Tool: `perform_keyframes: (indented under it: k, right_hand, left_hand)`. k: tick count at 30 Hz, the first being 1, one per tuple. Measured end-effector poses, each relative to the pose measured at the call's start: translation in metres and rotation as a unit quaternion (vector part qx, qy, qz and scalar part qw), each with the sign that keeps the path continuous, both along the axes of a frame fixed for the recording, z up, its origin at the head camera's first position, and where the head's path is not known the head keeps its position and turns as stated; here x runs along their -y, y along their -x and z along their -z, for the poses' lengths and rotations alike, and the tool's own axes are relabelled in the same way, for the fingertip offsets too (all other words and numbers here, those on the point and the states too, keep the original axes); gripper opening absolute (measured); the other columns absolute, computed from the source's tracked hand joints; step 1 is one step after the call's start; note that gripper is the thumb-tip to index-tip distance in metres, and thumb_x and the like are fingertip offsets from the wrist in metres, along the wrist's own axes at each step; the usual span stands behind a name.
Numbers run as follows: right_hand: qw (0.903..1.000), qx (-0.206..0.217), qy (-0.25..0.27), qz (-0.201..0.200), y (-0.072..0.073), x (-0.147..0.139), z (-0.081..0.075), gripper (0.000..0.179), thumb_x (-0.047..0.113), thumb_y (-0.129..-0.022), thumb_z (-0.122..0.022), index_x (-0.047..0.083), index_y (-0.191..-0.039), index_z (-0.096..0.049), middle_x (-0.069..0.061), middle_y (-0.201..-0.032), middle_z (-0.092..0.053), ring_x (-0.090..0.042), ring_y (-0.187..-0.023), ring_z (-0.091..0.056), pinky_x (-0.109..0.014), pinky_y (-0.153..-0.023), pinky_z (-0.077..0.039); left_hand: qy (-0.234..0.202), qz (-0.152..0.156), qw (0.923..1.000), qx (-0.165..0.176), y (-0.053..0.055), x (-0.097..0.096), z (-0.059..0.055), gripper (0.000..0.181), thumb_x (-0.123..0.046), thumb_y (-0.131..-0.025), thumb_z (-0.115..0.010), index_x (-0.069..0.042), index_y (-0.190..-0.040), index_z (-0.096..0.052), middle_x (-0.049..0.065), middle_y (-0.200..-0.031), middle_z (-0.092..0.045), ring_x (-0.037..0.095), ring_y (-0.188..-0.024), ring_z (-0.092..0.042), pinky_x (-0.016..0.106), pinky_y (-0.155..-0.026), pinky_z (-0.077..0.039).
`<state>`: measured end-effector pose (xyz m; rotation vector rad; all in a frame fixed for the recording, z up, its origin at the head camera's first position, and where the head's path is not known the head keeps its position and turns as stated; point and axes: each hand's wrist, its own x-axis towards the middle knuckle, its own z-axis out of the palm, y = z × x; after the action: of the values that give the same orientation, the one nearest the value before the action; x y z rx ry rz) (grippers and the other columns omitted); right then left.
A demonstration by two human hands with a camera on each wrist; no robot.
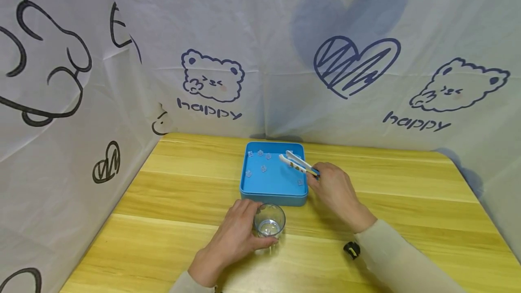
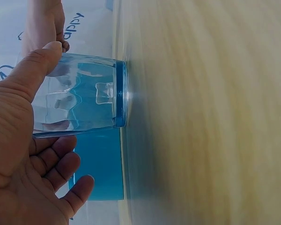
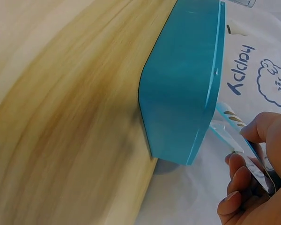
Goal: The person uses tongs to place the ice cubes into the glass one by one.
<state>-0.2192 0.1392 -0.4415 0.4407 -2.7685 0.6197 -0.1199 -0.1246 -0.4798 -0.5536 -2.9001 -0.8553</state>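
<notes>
A wood-grained table was bordered by a white cloth printed with bears, hearts and the word "happy", and a small black object was seen beside the right sleeve. Several small clear pieces were scattered over the floor of a blue tray, whose near wall stood between them and a clear glass. The glass was placed on the table just in front of that wall, and it was held by the left hand, with the thumb on its near side and the fingers on its left. White tongs were gripped by the right hand at the tray's right edge; their tips were spread apart above the right part of the tray, beyond the hand, and whether a piece was touched by them could not be told. In the left wrist view, a clear piece with a notched outline was shown low inside the glass, a shape hardly made out from the head. In the right wrist view, the tray's inside was hidden by its wall, but dark oval marks along one arm of the tongs were plainly shown.
</notes>
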Motion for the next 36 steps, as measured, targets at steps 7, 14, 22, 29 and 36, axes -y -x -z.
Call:
perform_keyframes:
  k: [7, 14, 22, 29, 36]
  right_hand:
    - [0.9999, 0.015, 0.0, 0.001, 0.004, 0.006, 0.001, 0.028, 0.023, -0.098, -0.07, -0.004, -0.106, -0.072, -0.013, -0.091, -0.07, -0.025, -0.075, -0.059, -0.046, -0.07, -0.057]
    - [0.9997, 0.023, -0.003, -0.006, 0.008, 0.013, 0.003, 0.025, 0.022, -0.098, -0.071, -0.002, -0.102, -0.071, -0.008, -0.083, -0.064, -0.022, -0.071, -0.055, -0.038, -0.063, -0.051]
    - [0.9997, 0.013, -0.013, -0.016, 0.014, 0.025, 0.007, 0.022, 0.022, -0.098, -0.071, 0.0, -0.1, -0.071, -0.008, -0.082, -0.064, -0.023, -0.07, -0.054, -0.04, -0.064, -0.052]
    - [0.9988, 0.038, -0.024, -0.019, 0.017, 0.042, 0.008, 0.023, 0.025, -0.099, -0.072, 0.003, -0.093, -0.068, -0.007, -0.079, -0.06, -0.021, -0.067, -0.051, -0.034, -0.059, -0.046]
    - [0.9977, 0.048, -0.039, -0.027, 0.018, 0.054, 0.013, 0.024, 0.026, -0.1, -0.071, 0.003, -0.091, -0.068, -0.005, -0.078, -0.059, -0.019, -0.065, -0.051, -0.031, -0.056, -0.043]
  left_hand:
    - [0.0, 0.002, 1.0, -0.005, 0.001, 0.001, 0.001, 0.083, -0.058, -0.075, -0.091, -0.011, -0.138, -0.06, 0.0, -0.131, -0.062, 0.019, -0.116, -0.053, 0.046, -0.108, -0.047]
    - [-0.001, 0.001, 1.0, -0.001, 0.001, 0.001, 0.001, 0.084, -0.058, -0.075, -0.091, -0.011, -0.138, -0.06, 0.001, -0.131, -0.062, 0.019, -0.116, -0.053, 0.047, -0.109, -0.047]
    - [-0.003, 0.001, 1.0, -0.001, 0.0, 0.001, 0.001, 0.084, -0.057, -0.076, -0.091, -0.01, -0.138, -0.06, 0.001, -0.129, -0.062, 0.019, -0.115, -0.053, 0.046, -0.108, -0.048]
    - [-0.001, 0.002, 1.0, -0.002, 0.0, 0.001, 0.001, 0.083, -0.058, -0.076, -0.091, -0.01, -0.138, -0.06, 0.001, -0.13, -0.062, 0.019, -0.116, -0.053, 0.045, -0.108, -0.048]
    - [-0.003, 0.007, 1.0, 0.002, 0.001, 0.001, 0.001, 0.085, -0.058, -0.077, -0.09, -0.011, -0.141, -0.058, 0.001, -0.134, -0.062, 0.019, -0.116, -0.052, 0.046, -0.109, -0.048]
